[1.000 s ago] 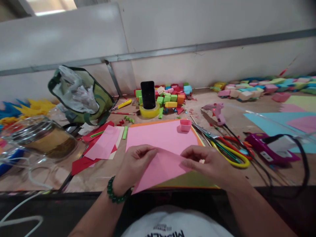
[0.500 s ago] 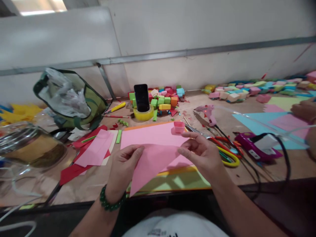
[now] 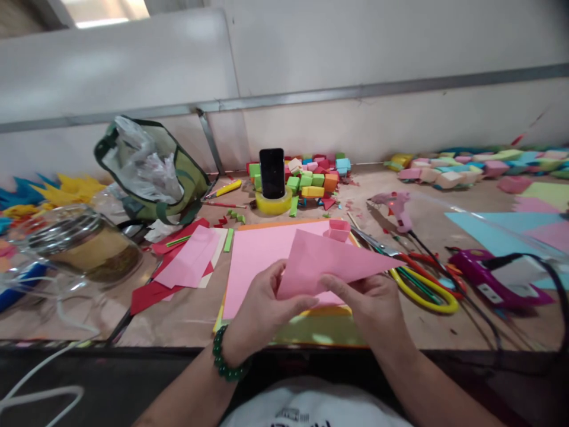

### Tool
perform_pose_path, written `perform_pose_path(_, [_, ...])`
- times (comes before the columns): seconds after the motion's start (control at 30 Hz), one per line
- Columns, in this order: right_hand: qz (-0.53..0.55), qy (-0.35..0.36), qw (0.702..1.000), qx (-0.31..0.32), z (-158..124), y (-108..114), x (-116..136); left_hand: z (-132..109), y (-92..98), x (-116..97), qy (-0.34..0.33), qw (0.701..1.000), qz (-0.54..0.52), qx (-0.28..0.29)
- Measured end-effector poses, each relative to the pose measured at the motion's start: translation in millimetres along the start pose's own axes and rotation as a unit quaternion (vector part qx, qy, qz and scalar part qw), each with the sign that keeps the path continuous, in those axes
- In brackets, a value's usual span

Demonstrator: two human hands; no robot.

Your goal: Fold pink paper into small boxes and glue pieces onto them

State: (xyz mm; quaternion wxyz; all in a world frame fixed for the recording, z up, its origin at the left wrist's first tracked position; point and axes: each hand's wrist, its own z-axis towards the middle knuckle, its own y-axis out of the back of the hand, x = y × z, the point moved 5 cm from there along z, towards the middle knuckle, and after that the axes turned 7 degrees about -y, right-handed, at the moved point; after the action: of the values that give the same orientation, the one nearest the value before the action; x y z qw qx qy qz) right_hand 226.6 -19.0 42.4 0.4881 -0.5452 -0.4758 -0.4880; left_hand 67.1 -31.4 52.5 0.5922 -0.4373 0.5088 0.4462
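A pink sheet of paper point(image 3: 326, 261), folded to a point at its right, is held up between both hands. My left hand point(image 3: 267, 311), with a green bead bracelet at the wrist, is closed on its lower left edge. My right hand point(image 3: 376, 308) pinches its lower edge, thumb in front and the other fingers behind. Beneath lies a stack of coloured sheets, a larger pink sheet point(image 3: 253, 255) on top. A small pink folded paper box point(image 3: 338, 230) stands at the stack's far edge, partly covered by the held paper.
Yellow-handled scissors point(image 3: 427, 290) and a pink glue gun point(image 3: 395, 209) lie to the right, near a purple power strip point(image 3: 484, 279) with cables. A phone point(image 3: 272, 173) stands in yellow tape point(image 3: 273, 203). Leftward are paper scraps point(image 3: 189, 258), a glass jar point(image 3: 93, 249) and a green bag point(image 3: 186, 178).
The pink sheet has been turned; its point, which hung down at the left, now juts right. Both hands have shifted their grip along it. The view has swung left.
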Motion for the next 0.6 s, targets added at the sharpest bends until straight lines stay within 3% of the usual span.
perform_pose_path(0.17, [0.071,0.009,0.997,-0.006,13,17,-6,-8,9.2,7,0.052,0.997,0.046,0.021])
perform_pose_path(0.3, [0.091,-0.013,0.996,0.009,14,17,-14,-9,7.5,5,0.064,0.995,0.055,0.057])
perform_pose_path(0.47, [0.113,-0.045,0.992,0.025,10,6,-14,-11,6.3,4,0.051,0.989,0.134,0.025])
perform_pose_path(0.6, [0.17,-0.094,0.981,0.023,16,10,-13,-14,13.0,2,0.052,0.989,0.138,0.028])
